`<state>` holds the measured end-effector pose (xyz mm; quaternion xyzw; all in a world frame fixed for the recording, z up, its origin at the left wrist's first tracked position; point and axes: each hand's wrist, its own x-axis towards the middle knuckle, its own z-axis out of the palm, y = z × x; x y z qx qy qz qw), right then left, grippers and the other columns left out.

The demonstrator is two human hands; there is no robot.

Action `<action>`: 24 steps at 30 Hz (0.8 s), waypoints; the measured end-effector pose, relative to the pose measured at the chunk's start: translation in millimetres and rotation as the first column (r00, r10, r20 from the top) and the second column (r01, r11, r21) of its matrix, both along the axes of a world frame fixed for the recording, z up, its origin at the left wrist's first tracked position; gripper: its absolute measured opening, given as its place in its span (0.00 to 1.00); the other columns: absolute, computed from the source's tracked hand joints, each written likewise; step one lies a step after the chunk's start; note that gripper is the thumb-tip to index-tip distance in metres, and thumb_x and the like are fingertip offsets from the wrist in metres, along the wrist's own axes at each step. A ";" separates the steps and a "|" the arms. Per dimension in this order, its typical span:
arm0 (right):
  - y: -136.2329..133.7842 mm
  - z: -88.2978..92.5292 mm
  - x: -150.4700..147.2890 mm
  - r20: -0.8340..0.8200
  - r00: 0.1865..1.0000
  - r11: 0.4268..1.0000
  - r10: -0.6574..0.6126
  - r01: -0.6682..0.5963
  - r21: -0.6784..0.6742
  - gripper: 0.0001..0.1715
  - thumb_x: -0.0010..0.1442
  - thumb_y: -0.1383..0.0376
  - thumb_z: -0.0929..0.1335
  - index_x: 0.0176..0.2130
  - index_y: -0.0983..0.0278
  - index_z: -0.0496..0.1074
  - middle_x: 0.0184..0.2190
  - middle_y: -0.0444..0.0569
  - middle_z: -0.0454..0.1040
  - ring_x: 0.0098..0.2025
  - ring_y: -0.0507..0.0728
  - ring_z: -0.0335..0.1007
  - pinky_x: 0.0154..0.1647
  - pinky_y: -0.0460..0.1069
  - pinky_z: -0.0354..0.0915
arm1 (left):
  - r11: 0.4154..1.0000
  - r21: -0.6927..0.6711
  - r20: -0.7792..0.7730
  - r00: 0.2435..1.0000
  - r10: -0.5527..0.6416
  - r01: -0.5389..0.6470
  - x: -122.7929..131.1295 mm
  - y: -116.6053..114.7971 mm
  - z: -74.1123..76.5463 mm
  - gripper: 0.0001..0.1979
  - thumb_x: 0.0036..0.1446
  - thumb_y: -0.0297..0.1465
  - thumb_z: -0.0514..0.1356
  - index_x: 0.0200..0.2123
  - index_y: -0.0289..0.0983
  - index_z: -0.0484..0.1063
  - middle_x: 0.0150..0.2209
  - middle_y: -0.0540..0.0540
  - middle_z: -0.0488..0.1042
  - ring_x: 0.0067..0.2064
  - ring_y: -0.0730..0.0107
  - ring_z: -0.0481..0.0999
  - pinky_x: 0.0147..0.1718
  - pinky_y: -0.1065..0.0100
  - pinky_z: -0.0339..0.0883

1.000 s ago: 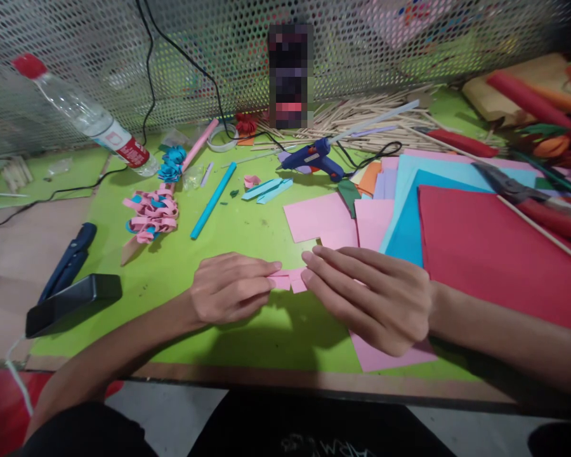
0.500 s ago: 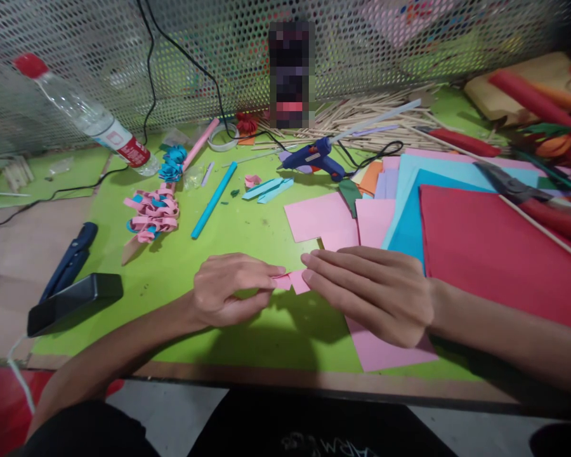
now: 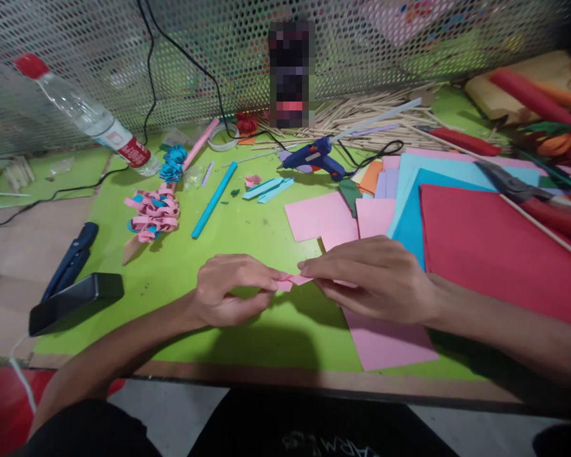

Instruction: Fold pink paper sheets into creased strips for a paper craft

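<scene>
Left hand point(image 3: 235, 290) and right hand point(image 3: 378, 279) pinch opposite ends of small pink paper point(image 3: 284, 287), over table point(image 3: 266, 355) near front edge. Pink sheets point(image 3: 323, 216) lie close under right hand; red sheets point(image 3: 495, 254) crowd right forearm, pliers point(image 3: 552, 214) on top. Glue gun point(image 3: 311, 157) beyond, sticks point(image 3: 361, 117) behind. Blue tube point(image 3: 214, 200) past left hand. Stapler point(image 3: 70, 260), black box point(image 3: 76, 304) by left forearm.

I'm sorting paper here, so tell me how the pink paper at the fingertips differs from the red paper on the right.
The pink paper shows as a small piece, while the red paper is far larger. The pink paper is pinched by the left hand and right hand; the red paper lies flat, overlapping blue paper. Both look plain, with no visible print.
</scene>
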<state>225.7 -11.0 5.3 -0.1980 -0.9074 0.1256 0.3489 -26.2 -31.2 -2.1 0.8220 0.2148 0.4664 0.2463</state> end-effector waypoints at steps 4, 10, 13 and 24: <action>0.5 -0.7 -0.4 -0.003 1.000 0.999 0.021 -0.021 0.039 0.08 0.65 0.72 0.66 0.45 0.64 0.72 0.36 0.45 0.81 0.34 0.49 0.78 0.35 0.44 0.72 | 0.999 -0.045 0.030 0.999 0.017 -0.015 -0.5 -1.2 -2.2 0.11 0.55 0.20 0.65 0.41 0.36 0.74 0.35 0.43 0.82 0.37 0.68 0.83 0.33 0.71 0.79; -0.7 -3.7 -0.4 -0.024 0.999 0.997 0.026 -0.024 0.076 0.11 0.63 0.74 0.66 0.46 0.65 0.72 0.38 0.46 0.81 0.38 0.50 0.79 0.40 0.44 0.74 | 0.998 -0.061 0.004 1.000 0.026 -0.026 0.7 -1.3 -1.5 0.11 0.57 0.22 0.64 0.43 0.37 0.74 0.36 0.43 0.82 0.37 0.69 0.83 0.34 0.71 0.78; -1.0 -4.7 0.7 -0.007 0.999 0.996 0.032 -0.031 0.087 0.13 0.62 0.75 0.66 0.47 0.66 0.72 0.40 0.47 0.81 0.40 0.50 0.79 0.42 0.45 0.75 | 0.998 -0.038 -0.038 0.998 0.055 -0.056 1.4 -0.4 -0.6 0.12 0.56 0.22 0.65 0.44 0.36 0.76 0.35 0.44 0.82 0.35 0.70 0.82 0.33 0.70 0.77; -3.1 -4.0 2.4 0.021 0.998 0.988 0.066 -0.068 0.137 0.16 0.63 0.75 0.67 0.51 0.69 0.70 0.43 0.51 0.81 0.46 0.52 0.78 0.48 0.47 0.75 | 0.997 0.037 -0.160 0.985 0.070 -0.065 -0.9 0.8 -0.8 0.07 0.60 0.25 0.63 0.42 0.37 0.76 0.37 0.45 0.82 0.36 0.70 0.82 0.35 0.69 0.76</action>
